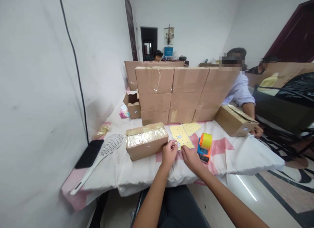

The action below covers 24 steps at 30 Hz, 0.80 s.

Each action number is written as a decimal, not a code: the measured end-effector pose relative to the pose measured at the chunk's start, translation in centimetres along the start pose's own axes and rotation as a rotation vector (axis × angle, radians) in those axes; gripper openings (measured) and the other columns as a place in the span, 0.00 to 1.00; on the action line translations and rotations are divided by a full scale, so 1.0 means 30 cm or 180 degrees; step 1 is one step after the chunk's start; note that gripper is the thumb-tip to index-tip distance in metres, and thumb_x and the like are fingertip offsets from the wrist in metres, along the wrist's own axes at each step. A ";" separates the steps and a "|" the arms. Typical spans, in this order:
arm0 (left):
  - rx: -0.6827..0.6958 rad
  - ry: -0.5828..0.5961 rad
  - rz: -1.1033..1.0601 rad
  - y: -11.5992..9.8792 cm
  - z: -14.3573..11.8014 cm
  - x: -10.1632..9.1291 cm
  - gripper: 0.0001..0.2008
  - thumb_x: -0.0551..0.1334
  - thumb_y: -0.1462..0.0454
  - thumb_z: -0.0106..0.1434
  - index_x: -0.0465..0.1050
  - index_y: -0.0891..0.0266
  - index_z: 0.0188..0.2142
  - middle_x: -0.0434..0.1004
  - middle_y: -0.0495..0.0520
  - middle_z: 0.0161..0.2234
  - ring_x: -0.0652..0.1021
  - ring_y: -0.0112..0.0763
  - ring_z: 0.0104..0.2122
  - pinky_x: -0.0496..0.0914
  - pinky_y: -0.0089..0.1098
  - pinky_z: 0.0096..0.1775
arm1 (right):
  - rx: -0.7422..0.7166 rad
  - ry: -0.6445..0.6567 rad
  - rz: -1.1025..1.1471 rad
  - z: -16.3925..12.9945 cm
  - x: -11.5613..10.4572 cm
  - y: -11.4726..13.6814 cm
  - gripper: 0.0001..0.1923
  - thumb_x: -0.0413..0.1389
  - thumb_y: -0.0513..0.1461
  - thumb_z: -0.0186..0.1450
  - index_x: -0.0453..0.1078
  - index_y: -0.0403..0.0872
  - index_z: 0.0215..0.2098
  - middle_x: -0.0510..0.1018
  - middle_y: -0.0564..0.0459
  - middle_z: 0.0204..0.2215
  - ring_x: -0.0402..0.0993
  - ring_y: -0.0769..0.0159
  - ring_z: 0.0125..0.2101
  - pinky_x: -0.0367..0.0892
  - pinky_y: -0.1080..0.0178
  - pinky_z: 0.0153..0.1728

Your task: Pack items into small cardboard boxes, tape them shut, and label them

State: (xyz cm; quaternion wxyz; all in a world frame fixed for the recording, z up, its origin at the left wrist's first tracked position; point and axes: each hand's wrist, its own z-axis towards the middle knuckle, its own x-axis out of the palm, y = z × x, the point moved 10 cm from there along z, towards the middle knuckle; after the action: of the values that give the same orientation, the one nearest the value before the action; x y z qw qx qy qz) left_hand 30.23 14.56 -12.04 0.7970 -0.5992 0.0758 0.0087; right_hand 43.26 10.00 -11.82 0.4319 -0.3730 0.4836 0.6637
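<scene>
On the table lies a yellow sheet (pixel 186 143) dotted with small marks, and a small white label (pixel 179 137) rests on it. My left hand (pixel 169 153) is closed at the sheet's lower left, its fingertips at a small white sticker (pixel 178 145). Close by, my right hand (pixel 191 158) has its fingers pressed together at the sheet's near edge; what they hold is hidden. A taped cardboard box (pixel 147 143) stands just left of my left hand. To the right of my right hand sits an orange and blue tape dispenser (pixel 204 148) with yellow tape.
Stacked cardboard boxes (pixel 171 100) form a wall at the back. A co-worker's hand (pixel 257 131) is at another box (pixel 236 121) on the right. A small open box (pixel 133 107), a black phone (pixel 89 153) and a white slotted skimmer (pixel 111 145) are on the left.
</scene>
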 end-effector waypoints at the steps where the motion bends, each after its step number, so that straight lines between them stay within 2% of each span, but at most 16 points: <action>1: 0.0011 0.0025 0.0047 0.000 0.000 0.003 0.11 0.60 0.60 0.65 0.77 0.61 0.43 0.82 0.53 0.32 0.78 0.32 0.31 0.71 0.31 0.36 | 0.0050 -0.0088 0.0175 0.003 -0.001 -0.011 0.16 0.39 0.41 0.75 0.67 0.46 0.45 0.80 0.46 0.37 0.77 0.58 0.33 0.58 0.63 0.31; 6: 0.0119 0.0332 0.0448 -0.006 -0.006 0.039 0.11 0.61 0.60 0.64 0.79 0.58 0.43 0.82 0.51 0.32 0.79 0.31 0.30 0.71 0.29 0.37 | 0.0173 -0.0662 0.1265 0.012 -0.018 -0.053 0.15 0.41 0.46 0.74 0.64 0.48 0.38 0.76 0.51 0.29 0.72 0.61 0.29 0.62 0.62 0.33; 9: 0.0306 0.0615 0.0752 -0.017 -0.014 0.074 0.12 0.61 0.60 0.64 0.80 0.56 0.44 0.83 0.50 0.33 0.80 0.32 0.31 0.71 0.30 0.37 | 0.0173 -0.0707 0.1535 0.013 -0.012 -0.058 0.15 0.43 0.47 0.74 0.65 0.48 0.37 0.76 0.52 0.29 0.72 0.61 0.30 0.63 0.62 0.33; 14: 0.0536 0.0591 0.0887 -0.033 -0.016 0.074 0.12 0.59 0.63 0.66 0.80 0.56 0.44 0.84 0.51 0.40 0.80 0.33 0.36 0.71 0.30 0.41 | 0.0034 -0.0579 0.1673 0.007 0.006 -0.043 0.13 0.44 0.46 0.74 0.66 0.48 0.40 0.78 0.51 0.33 0.74 0.61 0.33 0.65 0.61 0.37; 18: 0.0605 0.0561 0.0911 -0.048 -0.027 0.066 0.11 0.59 0.63 0.67 0.80 0.56 0.44 0.84 0.51 0.43 0.80 0.34 0.39 0.71 0.31 0.44 | 0.0103 -0.0592 0.1561 -0.001 0.011 -0.047 0.13 0.44 0.45 0.74 0.67 0.48 0.41 0.79 0.50 0.34 0.75 0.60 0.34 0.65 0.61 0.38; 24: 0.0635 0.0481 0.0945 -0.061 -0.041 0.050 0.11 0.58 0.64 0.68 0.80 0.57 0.42 0.83 0.52 0.41 0.79 0.32 0.37 0.71 0.31 0.43 | 0.0112 -0.0642 0.1390 -0.006 0.001 -0.038 0.13 0.43 0.45 0.74 0.67 0.48 0.41 0.79 0.49 0.34 0.76 0.59 0.34 0.66 0.61 0.38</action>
State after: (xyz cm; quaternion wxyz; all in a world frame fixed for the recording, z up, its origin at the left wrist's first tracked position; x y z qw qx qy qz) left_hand 31.77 12.76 -10.81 0.8344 -0.4984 0.2234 0.0736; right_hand 44.33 10.01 -12.25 0.3307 -0.1837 0.5187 0.7667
